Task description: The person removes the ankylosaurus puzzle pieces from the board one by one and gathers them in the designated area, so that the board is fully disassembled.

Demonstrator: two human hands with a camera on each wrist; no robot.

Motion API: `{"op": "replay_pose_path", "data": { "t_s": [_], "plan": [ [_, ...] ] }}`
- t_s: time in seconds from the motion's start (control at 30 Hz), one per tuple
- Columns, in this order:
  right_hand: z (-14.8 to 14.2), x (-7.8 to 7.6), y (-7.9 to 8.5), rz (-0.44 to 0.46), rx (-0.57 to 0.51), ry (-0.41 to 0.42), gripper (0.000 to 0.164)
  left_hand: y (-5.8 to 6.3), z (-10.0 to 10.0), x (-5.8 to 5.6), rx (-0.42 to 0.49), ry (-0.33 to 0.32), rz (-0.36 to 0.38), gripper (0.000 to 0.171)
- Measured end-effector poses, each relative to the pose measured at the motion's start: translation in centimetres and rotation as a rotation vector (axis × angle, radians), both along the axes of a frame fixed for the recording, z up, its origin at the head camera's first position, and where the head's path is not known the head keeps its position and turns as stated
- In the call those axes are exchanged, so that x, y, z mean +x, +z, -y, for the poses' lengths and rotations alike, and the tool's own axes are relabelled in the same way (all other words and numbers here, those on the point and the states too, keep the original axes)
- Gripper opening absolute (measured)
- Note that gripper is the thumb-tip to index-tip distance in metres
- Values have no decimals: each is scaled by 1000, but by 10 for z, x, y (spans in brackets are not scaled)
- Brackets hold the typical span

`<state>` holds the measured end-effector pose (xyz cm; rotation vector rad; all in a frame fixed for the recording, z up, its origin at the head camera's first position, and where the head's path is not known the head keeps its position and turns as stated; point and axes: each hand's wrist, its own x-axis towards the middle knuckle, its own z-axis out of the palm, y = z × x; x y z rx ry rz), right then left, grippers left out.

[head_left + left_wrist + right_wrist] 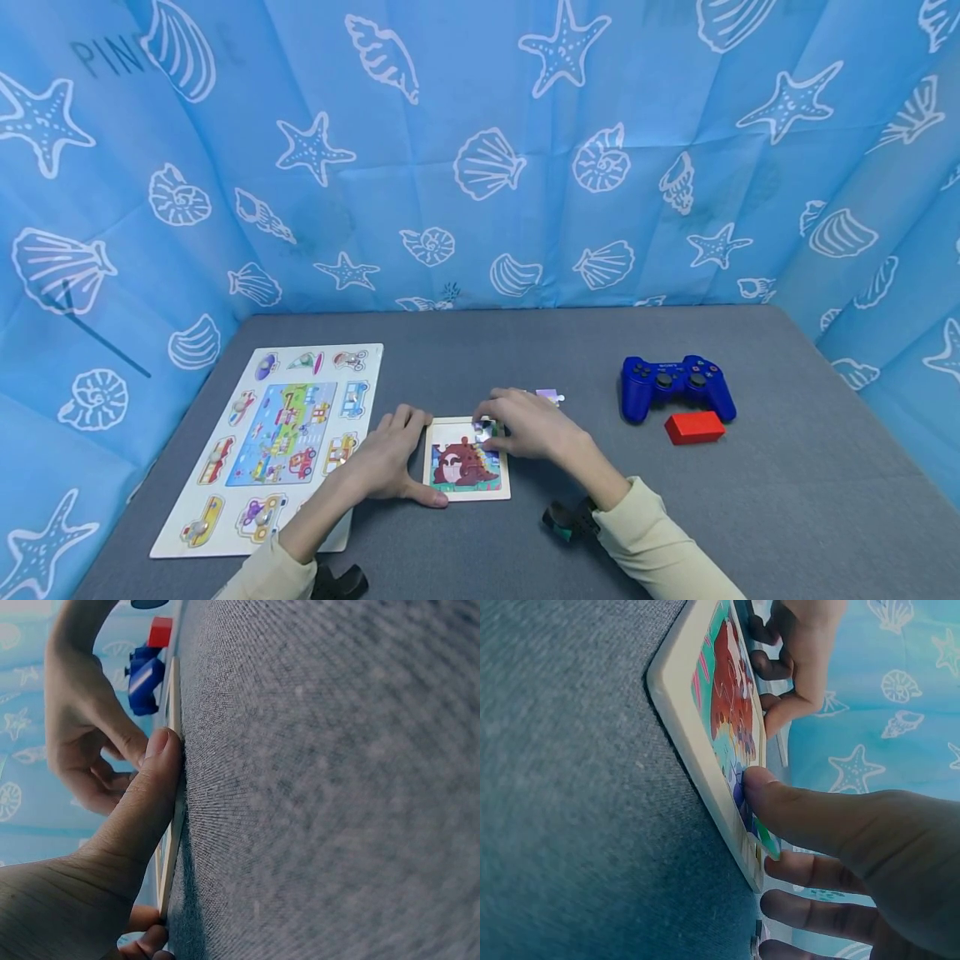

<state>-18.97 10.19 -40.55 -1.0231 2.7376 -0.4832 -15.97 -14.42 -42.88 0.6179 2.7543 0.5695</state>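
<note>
A small wooden jigsaw puzzle (487,495) with a reddish-brown dinosaur picture lies on the grey table, its upper left part bare of picture. My left hand (386,457) grips the frame from the left, thumb at the near edge and fingers at the far left corner. Over the upper right part, my right hand (525,425) pinches a puzzle piece (482,432) between thumb and index finger. In the right wrist view this piece (765,838) is tilted, with a green patch showing. A loose lilac puzzle piece (551,395) lies just beyond the right hand.
A large white peg puzzle board (243,417) with vehicle pieces lies at the left, partly behind the left arm. To the right are a blue game controller (671,385) and a red block (694,427). A blue shell-patterned curtain (480,225) surrounds the table.
</note>
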Motion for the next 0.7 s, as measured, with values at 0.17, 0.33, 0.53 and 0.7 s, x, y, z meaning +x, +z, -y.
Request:
{"op": "replay_pose_path", "data": {
  "t_s": [0.17, 0.33, 0.53, 0.7],
  "plan": [
    [-1, 0, -1, 9, -34, 9, 30, 0, 0, 0, 3, -1, 1, 110],
    [-3, 1, 0, 8, -33, 25, 32, 0, 0, 0, 4, -1, 4, 110],
    [-4, 2, 1, 9, -18, 34, 34, 0, 0, 0, -4, 4, 9, 110],
    [-4, 3, 1, 1, -20, 41, 35, 1, 0, 0, -5, 8, 17, 110]
  ]
}}
